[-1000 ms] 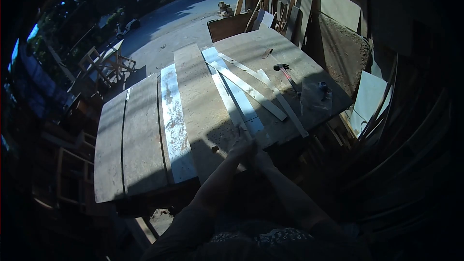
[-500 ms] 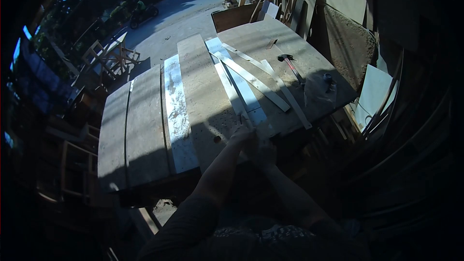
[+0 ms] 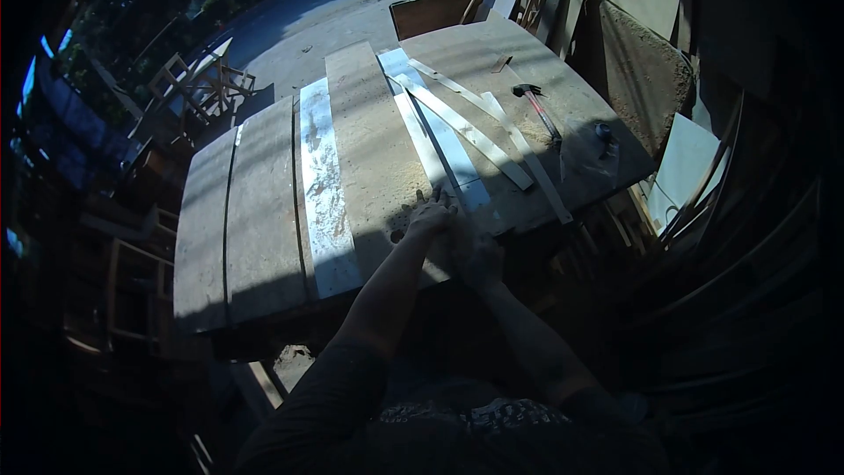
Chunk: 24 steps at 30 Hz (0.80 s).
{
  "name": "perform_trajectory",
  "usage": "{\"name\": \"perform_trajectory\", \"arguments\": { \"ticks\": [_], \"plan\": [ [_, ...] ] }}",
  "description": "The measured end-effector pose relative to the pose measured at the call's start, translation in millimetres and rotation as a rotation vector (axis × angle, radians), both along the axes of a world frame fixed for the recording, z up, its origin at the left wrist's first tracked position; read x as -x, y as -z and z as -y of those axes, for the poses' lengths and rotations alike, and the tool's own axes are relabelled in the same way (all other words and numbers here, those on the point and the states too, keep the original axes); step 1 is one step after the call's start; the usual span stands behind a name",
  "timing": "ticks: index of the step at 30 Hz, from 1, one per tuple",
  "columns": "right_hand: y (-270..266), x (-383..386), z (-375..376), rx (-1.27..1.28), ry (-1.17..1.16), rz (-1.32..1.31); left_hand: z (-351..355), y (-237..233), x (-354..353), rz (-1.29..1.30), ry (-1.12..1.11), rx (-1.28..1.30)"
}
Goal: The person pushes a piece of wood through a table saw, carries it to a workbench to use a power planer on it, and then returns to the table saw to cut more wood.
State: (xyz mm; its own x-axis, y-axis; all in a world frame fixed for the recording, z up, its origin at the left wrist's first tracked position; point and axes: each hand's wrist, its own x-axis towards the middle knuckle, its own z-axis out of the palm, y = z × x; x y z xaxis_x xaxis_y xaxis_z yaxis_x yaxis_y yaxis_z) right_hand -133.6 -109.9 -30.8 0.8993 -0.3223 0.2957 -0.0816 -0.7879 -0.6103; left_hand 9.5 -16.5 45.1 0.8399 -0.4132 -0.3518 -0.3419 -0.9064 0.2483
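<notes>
My left hand [image 3: 432, 215] lies at the near end of a narrow pale wooden strip [image 3: 420, 141], fingers stretched forward and apart over the strip and the workbench top. Close on its right, in deep shadow at the bench's near edge, is my right hand [image 3: 480, 260]. Its fingers look closed, but what they hold is lost in the dark. Beside the strip runs a bluish-white flat strip [image 3: 450, 154]. A second pale wooden strip [image 3: 470, 134] crosses it at a slant, and a thinner strip [image 3: 538, 167] lies further right.
A claw hammer [image 3: 539, 113] with a red and black handle rests on the right of the workbench [image 3: 259, 185]. Near it sits a clear plastic bag [image 3: 591, 163] with a dark container. A whitish worn strip [image 3: 322, 176] is set left of centre. Boards [image 3: 563, 0] lean behind.
My left hand has shifted slightly left, its fingers spreading. My right hand stays low beside it. On the road, a motorbike has gone from view and a white vehicle has come in.
</notes>
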Motion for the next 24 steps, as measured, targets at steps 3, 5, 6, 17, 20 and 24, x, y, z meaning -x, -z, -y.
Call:
{"name": "perform_trajectory", "arguments": {
  "ticks": [3,5,6,17,20,24],
  "plan": [
    [-7,-1,0,0.007,-0.006,0.060,-1,20,-1,0.046,0.021,-0.009],
    [-12,-2,-1,0.043,0.009,0.056,-2,30,4,0.092,0.018,0.052],
    [-14,-3,-1,0.077,0.025,0.046,-1,30,11,0.096,0.016,0.053],
    [2,-29,1,0.088,0.007,-0.021,4,19,48,0.139,-0.007,0.034],
    [8,-38,2,0.115,0.019,-0.039,5,14,44,0.125,-0.020,0.009],
    [19,-50,2,0.114,0.043,-0.062,6,9,40,0.136,-0.018,0.006]
  ]
}}
